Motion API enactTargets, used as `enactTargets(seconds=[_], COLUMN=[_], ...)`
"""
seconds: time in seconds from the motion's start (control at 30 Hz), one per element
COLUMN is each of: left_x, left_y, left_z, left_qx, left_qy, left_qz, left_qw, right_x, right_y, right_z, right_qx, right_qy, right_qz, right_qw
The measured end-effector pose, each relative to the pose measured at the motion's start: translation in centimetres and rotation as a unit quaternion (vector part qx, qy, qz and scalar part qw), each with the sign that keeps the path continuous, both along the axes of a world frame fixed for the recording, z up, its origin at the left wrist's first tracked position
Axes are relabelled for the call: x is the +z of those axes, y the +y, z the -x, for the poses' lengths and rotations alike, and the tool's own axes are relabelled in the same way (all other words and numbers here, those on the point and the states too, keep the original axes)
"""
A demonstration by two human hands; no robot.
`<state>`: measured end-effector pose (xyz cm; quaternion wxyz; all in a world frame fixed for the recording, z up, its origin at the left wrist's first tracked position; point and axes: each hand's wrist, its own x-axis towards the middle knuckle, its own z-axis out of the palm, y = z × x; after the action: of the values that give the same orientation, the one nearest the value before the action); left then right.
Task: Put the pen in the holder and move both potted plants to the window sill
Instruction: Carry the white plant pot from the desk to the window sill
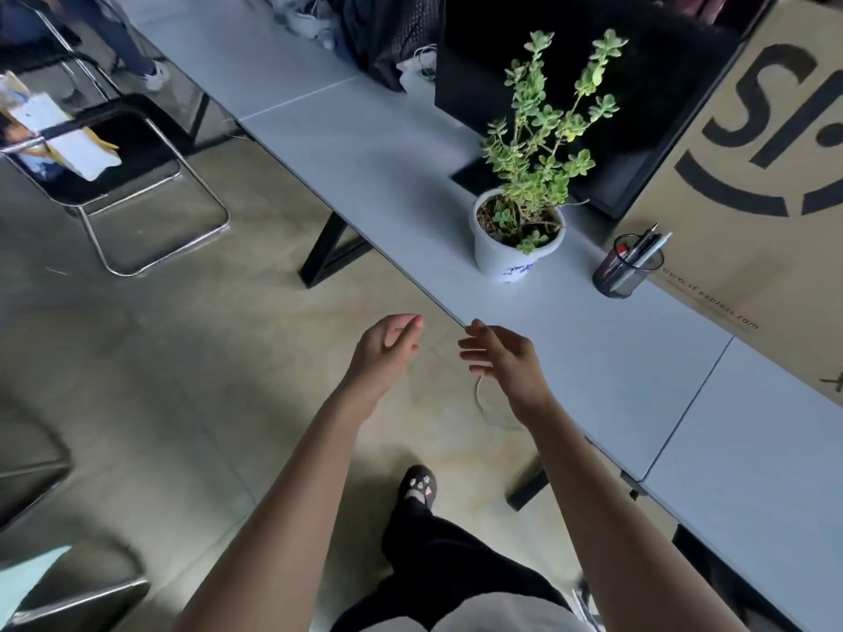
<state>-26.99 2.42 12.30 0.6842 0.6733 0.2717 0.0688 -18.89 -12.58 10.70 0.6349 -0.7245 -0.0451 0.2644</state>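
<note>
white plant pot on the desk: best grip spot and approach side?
Probably the pot wall just under the flared rim of the white plant pot, one hand on each flank, coming in low from the desk's near edge. Stems spread wide overhead, blocking a top grasp, and the rim lip should stop slipping. Left hand and right hand are both empty, short of it.

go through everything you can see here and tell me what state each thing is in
Potted plant: upright on the table, untouched.
Pen holder: upright, pens inside.
Left hand: empty, fingers loosely curled.
Right hand: empty, open, at the table edge.
Folding chair: unfolded, papers on it.
</note>
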Motion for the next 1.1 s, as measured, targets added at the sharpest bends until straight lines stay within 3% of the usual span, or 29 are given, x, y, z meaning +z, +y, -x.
enactTargets(seconds=[0.3,0.73,1.1], left_x=[0.5,-2.1,-4.4], left_y=[5.0,6.4,9.1], left_z=[-10.6,-20.1,-25.3], left_qx=[-0.057,-0.142,-0.234], left_qy=[0.009,0.049,0.089], left_qz=[-0.034,-0.026,-0.019], left_qw=[0.998,0.988,0.968], right_x=[0.1,-1.2,-2.9], right_y=[4.2,2.8,3.8], right_z=[-8.2,-14.1,-16.4], right_qx=[-0.065,-0.175,-0.347], right_qy=[0.005,0.023,0.046], right_qz=[-0.030,0.011,0.004], right_qw=[0.997,0.984,0.937])
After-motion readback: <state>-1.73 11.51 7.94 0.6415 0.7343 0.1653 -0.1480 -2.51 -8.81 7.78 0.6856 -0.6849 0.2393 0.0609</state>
